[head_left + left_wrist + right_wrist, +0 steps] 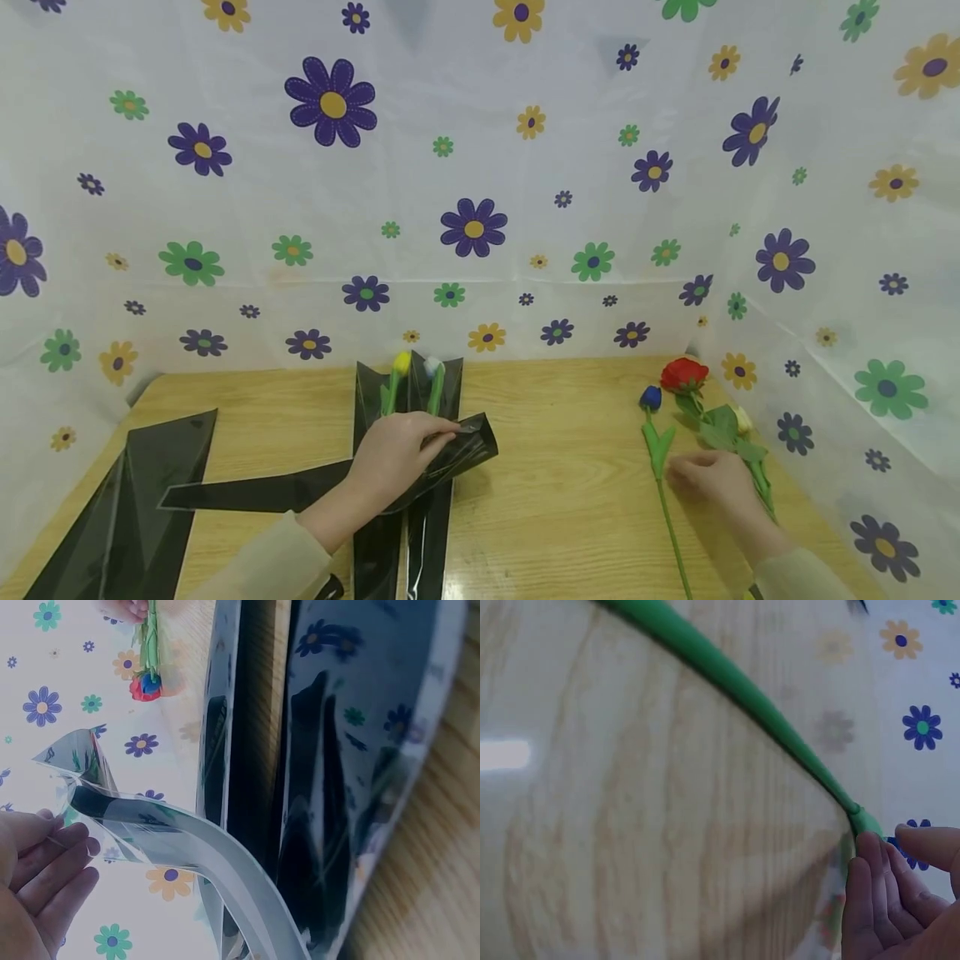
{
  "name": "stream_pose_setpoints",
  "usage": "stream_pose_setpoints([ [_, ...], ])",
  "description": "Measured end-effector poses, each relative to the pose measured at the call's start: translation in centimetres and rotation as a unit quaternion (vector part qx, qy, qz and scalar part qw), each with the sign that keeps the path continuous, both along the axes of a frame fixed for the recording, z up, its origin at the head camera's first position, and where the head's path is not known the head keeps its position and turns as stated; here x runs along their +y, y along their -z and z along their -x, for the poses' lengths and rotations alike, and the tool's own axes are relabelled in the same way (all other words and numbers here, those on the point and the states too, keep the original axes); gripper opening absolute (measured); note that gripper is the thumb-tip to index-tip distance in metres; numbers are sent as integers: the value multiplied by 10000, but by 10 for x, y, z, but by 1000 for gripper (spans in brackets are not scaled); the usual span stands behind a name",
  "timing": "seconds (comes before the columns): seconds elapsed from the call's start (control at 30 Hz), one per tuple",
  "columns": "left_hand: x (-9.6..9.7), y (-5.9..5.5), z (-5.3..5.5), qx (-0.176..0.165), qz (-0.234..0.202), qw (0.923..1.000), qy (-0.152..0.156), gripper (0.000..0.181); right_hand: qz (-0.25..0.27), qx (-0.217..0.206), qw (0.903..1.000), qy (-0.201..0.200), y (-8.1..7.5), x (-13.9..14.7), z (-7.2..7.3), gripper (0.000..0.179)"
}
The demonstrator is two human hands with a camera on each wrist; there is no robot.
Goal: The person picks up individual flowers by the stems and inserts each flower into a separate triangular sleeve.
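My left hand (397,458) pinches the open end of a shiny black flower sleeve (468,446) between thumb and fingers; its narrow tail trails to the left. Under that hand lie two filled black sleeves, from which a yellow tulip (402,363) and a pale blue tulip (433,367) peek out. At the right, my right hand (716,487) hovers beside the stem of a blue tulip (651,398), its fingers fairly straight. The right wrist view shows the fingertips close to the green stem (765,712); whether they touch it is unclear.
A red rose (684,376) and a whitish bloom (742,420) lie beyond the right hand. More black sleeves (127,508) rest at the table's left. A flower-print cloth (510,150) hangs behind and along the sides of the wooden table (555,467).
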State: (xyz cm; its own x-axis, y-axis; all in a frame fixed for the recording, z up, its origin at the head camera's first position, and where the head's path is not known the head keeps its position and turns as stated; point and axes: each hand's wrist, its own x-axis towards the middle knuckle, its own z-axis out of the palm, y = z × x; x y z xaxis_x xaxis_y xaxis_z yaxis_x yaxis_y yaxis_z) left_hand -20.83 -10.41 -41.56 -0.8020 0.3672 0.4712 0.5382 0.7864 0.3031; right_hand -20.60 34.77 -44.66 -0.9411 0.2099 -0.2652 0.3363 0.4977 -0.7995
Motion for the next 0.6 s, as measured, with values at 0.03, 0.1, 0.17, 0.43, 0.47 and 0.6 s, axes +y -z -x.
stream_pose_setpoints([
  [0.03, 0, 0, 0, -12, 2, 10000, -7, 13, -175, -9, 9998, -31, 3, 1, 0, 31],
  [0.1, 0, 1, 0, -37, 6, 10000, -19, 13, -439, -25, 9990, -97, 7, 1, 0, 29],
  [0.17, -1, 1, 0, -44, 16, 10000, -16, 13, -585, 5, 9981, -196, 8, 0, 0, 29],
  [0.43, 0, 2, 0, -75, 83, 9999, 23, 12, -1750, 18, 9817, -752, -3, -12, 1, 31],
  [0.47, 0, 2, 0, -76, 88, 9999, 28, 12, -1850, 2, 9795, -798, -4, -14, 1, 30],
  [0.6, 1, 1, 1, -78, 107, 9999, 57, 12, -2193, -58, 9717, -877, -8, -19, 4, 31],
])
